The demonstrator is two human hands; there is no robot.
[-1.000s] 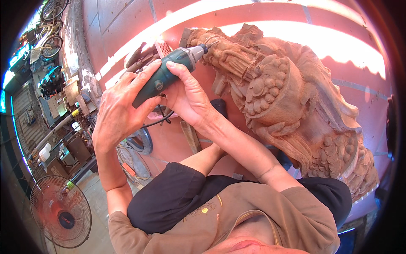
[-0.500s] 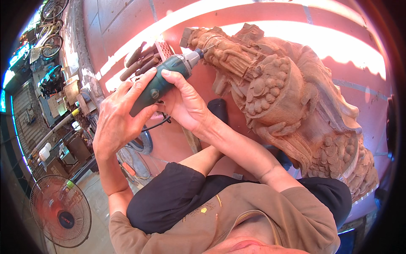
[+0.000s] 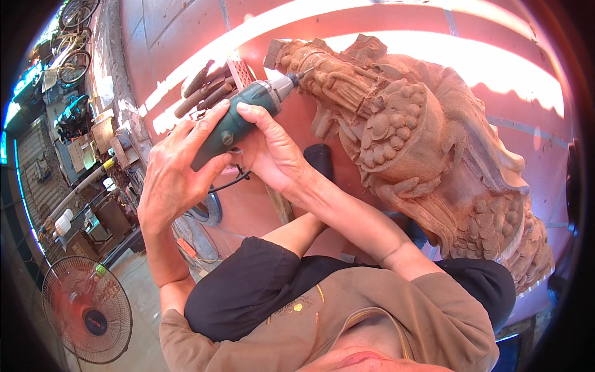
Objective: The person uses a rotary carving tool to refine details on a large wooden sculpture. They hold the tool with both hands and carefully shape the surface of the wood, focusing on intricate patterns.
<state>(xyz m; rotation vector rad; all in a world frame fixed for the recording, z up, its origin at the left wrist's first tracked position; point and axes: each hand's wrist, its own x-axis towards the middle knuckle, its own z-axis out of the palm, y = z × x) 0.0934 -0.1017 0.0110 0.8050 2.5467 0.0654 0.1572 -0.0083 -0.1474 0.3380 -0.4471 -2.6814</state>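
Between my two hands is a dark green die grinder (image 3: 238, 121) with a metal collar and a dark nose. My left hand (image 3: 176, 164) wraps its rear body, thumb and fingers on either side. My right hand (image 3: 273, 146) grips it from the near side, the thumb lying along the top. The tool's tip points up and right, at the narrow far-left end of a brown wood carving (image 3: 403, 127); whether the bit touches the wood I cannot tell. The carving lies on its side, with a basket of round fruit-like shapes at its middle. A black cord (image 3: 229, 183) hangs below the grinder.
Dark cylindrical wooden pieces (image 3: 207, 93) lie beside a pink perforated basket (image 3: 240, 71) beyond the grinder. A fan (image 3: 87, 309) stands at the lower left. Bicycles (image 3: 75, 65) and clutter line the left side. Reddish floor tiles (image 3: 180, 31) carry bright sunlight bands.
Almost nothing differs; both hands keep the same hold on the grinder. Its nose has shifted very slightly, and the view has tilted a little.
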